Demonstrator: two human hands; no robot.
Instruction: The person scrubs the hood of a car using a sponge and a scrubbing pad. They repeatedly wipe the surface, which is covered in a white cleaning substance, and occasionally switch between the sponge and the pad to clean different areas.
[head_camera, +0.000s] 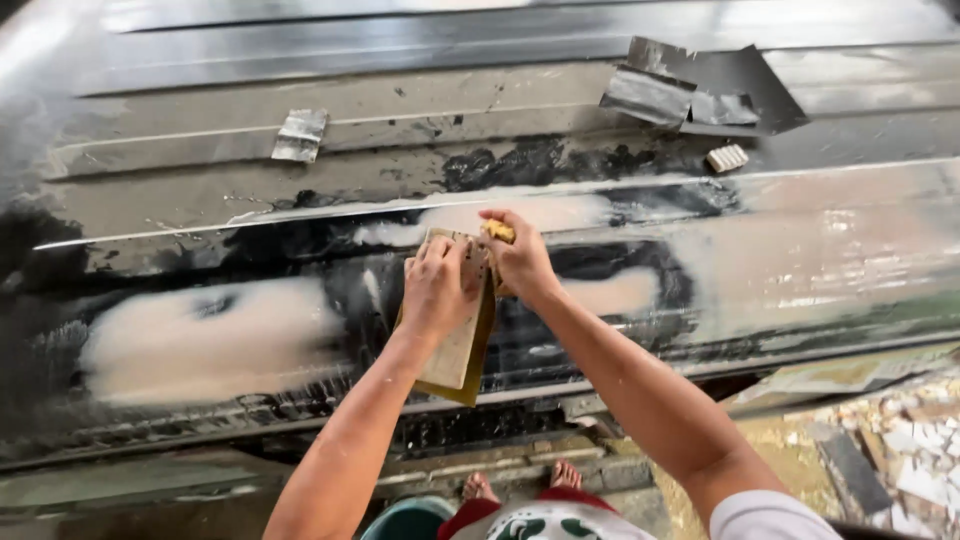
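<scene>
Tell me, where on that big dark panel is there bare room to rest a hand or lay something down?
Bare room lies on the dark metal panel between the small silver scrap and the pale filler patch, and right of the right hand below the small white block. It is crowded where the left hand holds the tan board, and around the torn sheets.

Both arms are bare from the wrist up, with no watch, band or glove on the left hand (437, 290) or the right hand (520, 262). A short white sleeve (765, 515) covers the right upper arm. Below it (toward the picture's lower edge) lies a white garment with a dark green pattern (555, 525) edged by red cloth (470, 518). Beyond the red cloth, two bare feet (520, 482) show, toes uncovered.
</scene>
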